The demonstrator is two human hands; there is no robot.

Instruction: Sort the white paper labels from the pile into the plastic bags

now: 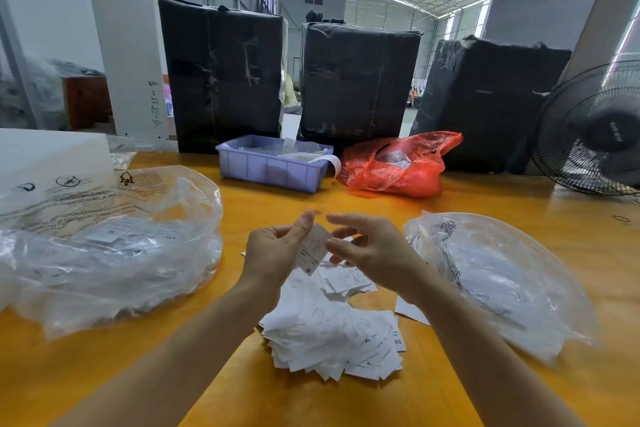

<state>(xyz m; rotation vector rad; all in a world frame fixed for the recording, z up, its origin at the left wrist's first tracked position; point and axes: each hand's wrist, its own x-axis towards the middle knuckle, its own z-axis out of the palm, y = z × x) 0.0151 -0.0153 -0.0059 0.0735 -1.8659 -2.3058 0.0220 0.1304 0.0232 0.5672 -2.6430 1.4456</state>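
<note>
Left hand (277, 246) pinches 1 label (311, 251) above the pile (332, 333), at table (104, 374) centre. Right hand (367, 250) at 3 o'clock of it, fingers loosely spread, apparently just touching the label's edge; grasps nothing.

Advice: read the size mark before choosing, left bag (104, 253) at 9 o'clock or right bag (502, 274) at 3 o'clock.

Label: small white slip, printed, "M" at its lower end.

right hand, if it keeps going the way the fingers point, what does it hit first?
The right hand points left, toward the label pinched in the left hand. It would likely meet that label first, then the left hand's fingers, though depth between them is unclear.
</note>
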